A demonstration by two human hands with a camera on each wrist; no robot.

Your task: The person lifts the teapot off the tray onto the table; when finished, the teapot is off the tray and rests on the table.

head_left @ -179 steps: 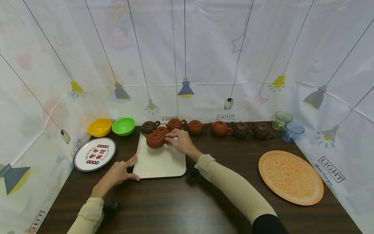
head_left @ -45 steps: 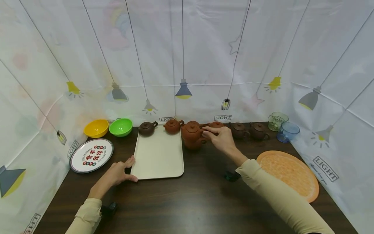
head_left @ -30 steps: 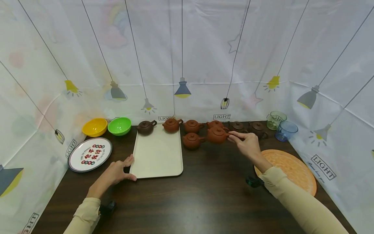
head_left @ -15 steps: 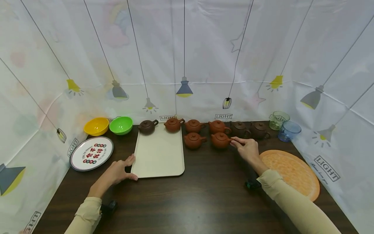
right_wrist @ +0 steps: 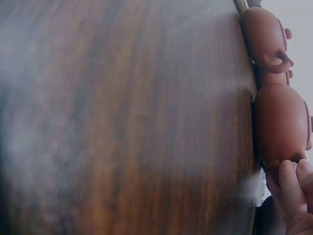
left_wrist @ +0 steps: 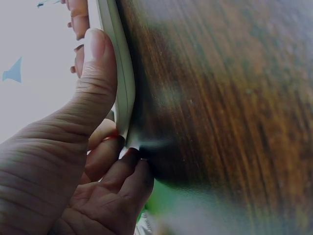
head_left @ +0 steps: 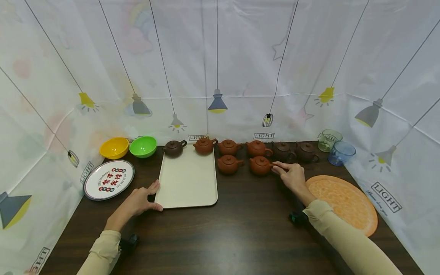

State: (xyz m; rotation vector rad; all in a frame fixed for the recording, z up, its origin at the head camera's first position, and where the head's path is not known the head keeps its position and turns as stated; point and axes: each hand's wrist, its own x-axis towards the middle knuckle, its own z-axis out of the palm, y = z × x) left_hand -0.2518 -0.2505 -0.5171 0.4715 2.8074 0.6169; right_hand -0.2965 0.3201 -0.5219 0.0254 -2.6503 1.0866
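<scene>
My right hand (head_left: pixel 291 177) pinches the handle of a reddish-brown clay teapot (head_left: pixel 260 165). The teapot stands upright on the dark table, with its body against the tabletop in the right wrist view. A similar teapot (head_left: pixel 228 164) sits to its left, just off the cream tray's right edge. At the tray's near left corner is my left hand (head_left: pixel 139 201), thumb (left_wrist: pixel 98 54) along the front edge and fingers at the left side, holding the tray (head_left: pixel 185 187). On the tray's far end are a dark brown teapot (head_left: pixel 174 148) and a reddish one (head_left: pixel 205 146).
Two reddish teapots, including one at the back (head_left: pixel 256 148), and two dark ones (head_left: pixel 282 151) line the wall. Yellow (head_left: pixel 115 148) and green bowls (head_left: pixel 143 147) and a white plate (head_left: pixel 109 180) stand left. A round orange board (head_left: pixel 343 202) and two glasses (head_left: pixel 342 153) are right.
Two reddish teapots from the tray now stand on the table in front of the back row. The right hand carried the latest one rightward and lowered it. My left hand stayed at the tray corner.
</scene>
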